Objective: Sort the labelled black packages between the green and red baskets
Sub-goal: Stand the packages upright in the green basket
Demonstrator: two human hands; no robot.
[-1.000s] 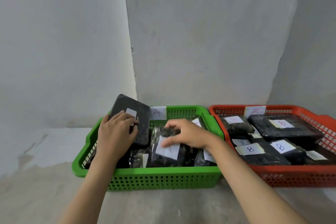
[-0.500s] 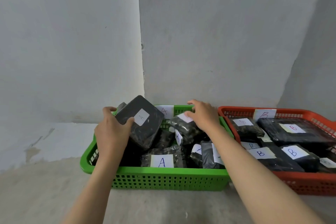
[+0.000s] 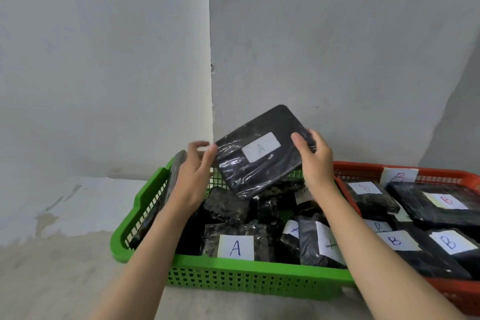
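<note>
A flat black package (image 3: pixel 259 156) with a white label marked A is held tilted above the green basket (image 3: pixel 233 270). My right hand (image 3: pixel 313 161) grips its right edge, thumb on top. My left hand (image 3: pixel 192 171) touches its left corner with the fingertips. The green basket holds several black packages, one at the front with a large A label (image 3: pixel 235 247). The red basket (image 3: pixel 457 291) to the right holds several black packages labelled B (image 3: pixel 448 243).
Another thin dark package (image 3: pixel 168 189) leans upright against the green basket's left wall, behind my left wrist. Both baskets sit on a grey floor in a corner of grey walls. Bare floor (image 3: pixel 65 215) lies to the left of the green basket.
The flat A package rose out of the green basket and moved right. My right hand left the packages at the basket's back and took the package's right edge; my left hand loosened to fingertips.
</note>
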